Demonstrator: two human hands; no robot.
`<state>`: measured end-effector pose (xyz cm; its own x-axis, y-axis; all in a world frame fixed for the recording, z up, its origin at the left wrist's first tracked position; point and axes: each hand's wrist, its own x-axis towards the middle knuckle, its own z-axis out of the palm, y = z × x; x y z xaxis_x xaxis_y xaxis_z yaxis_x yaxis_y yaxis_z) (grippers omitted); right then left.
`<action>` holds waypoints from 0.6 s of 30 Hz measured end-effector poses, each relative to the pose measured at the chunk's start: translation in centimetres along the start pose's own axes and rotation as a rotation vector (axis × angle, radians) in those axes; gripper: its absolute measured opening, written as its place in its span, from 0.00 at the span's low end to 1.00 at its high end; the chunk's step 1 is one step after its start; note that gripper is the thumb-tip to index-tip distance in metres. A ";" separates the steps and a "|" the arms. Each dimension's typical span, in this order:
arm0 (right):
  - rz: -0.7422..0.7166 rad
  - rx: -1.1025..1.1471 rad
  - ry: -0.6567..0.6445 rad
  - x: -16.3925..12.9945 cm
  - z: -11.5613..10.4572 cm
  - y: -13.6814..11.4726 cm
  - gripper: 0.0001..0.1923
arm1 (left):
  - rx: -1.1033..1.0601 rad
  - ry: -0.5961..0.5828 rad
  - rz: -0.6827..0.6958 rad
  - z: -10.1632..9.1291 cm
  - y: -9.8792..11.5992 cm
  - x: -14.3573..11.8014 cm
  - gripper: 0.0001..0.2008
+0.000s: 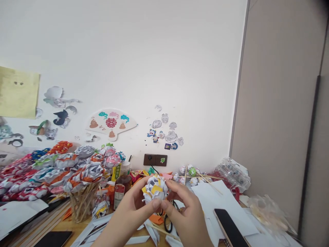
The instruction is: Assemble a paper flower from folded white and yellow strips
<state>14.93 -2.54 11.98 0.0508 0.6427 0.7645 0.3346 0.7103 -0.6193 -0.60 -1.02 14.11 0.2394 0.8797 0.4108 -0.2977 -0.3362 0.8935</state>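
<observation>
A paper flower with white and yellow petals is held up above the table in the middle of the head view. My left hand curls round its left side, thumb at its lower front. From the right, my right hand pinches its edge, with the thumb tips close together below the bloom. Beneath my hands lie black-handled scissors, partly hidden, along with white paper strips and an orange paper scrap. The flower's underside and any stem under it are hidden by my fingers.
Many finished paper flowers on sticks crowd the left, some standing in a clear container. A bottle stands left of my hands. White paper sheets, a phone and a plastic bag lie right. The wall rises behind.
</observation>
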 end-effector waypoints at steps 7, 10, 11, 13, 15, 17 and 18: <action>-0.298 -0.184 -0.054 0.2 -0.6 -1.6 0.18 | 0.075 0.006 0.087 -0.2 0.3 -0.1 0.17; -0.278 -0.239 -0.126 0.6 -1.4 -1.7 0.20 | 0.097 0.057 0.093 -0.3 0.5 -0.1 0.18; -0.239 -0.271 -0.130 0.8 -1.8 -1.5 0.20 | 0.105 0.074 0.091 -0.3 0.6 -0.1 0.19; -0.094 -0.386 -0.120 1.4 -2.6 -0.8 0.20 | 0.122 0.125 0.086 -0.3 0.9 -0.2 0.20; 0.118 -0.593 -0.169 1.9 -3.4 0.5 0.19 | 0.149 0.183 0.091 -0.1 1.3 -0.2 0.19; 0.406 -0.863 -0.333 2.3 -3.9 2.3 0.21 | 0.185 0.238 0.116 0.1 1.6 -0.4 0.17; 0.495 -0.913 -0.370 2.3 -4.0 3.3 0.20 | 0.202 0.257 0.131 0.3 1.8 -0.4 0.16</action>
<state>19.93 0.17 12.39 0.1371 0.9521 0.2733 0.9324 -0.0309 -0.3602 -1.00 -2.10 15.60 -0.0363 0.8720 0.4882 -0.1152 -0.4889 0.8647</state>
